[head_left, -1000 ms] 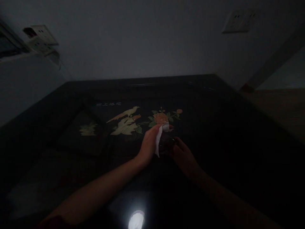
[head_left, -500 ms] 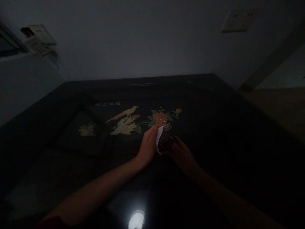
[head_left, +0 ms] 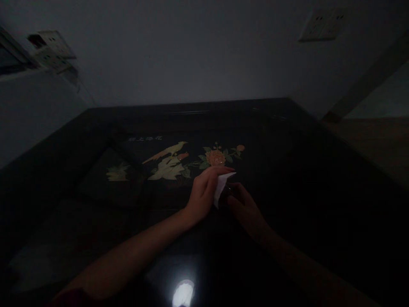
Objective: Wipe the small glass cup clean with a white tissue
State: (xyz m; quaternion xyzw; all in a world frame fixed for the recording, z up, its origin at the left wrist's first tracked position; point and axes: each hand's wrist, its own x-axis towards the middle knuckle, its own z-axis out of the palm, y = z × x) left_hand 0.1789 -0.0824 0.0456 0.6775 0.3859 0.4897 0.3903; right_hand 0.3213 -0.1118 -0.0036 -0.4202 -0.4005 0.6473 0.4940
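Observation:
My left hand [head_left: 204, 187] is closed on a white tissue [head_left: 222, 186], its fingers bent over the top. The tissue lies against a small dark, shiny object [head_left: 226, 194], perhaps of glass, whose kind I cannot make out in the dim light. From the other side my right hand [head_left: 244, 209] grips this object, thumb and fingers curled round it. Both hands are close together above a glossy black tabletop [head_left: 271, 149], near its inlaid flower picture [head_left: 215, 157].
A yellowish bird inlay [head_left: 169, 149] and pale written characters decorate the tabletop. A bright light reflection [head_left: 183, 293] shows near its front. Behind stands a grey wall [head_left: 191, 51] with a socket plate [head_left: 324, 24] at right and more sockets [head_left: 56, 44] at left.
My left hand has pushed the tissue slightly right and its fingers now reach further over the dark object, covering more of it. My right hand still grips it.

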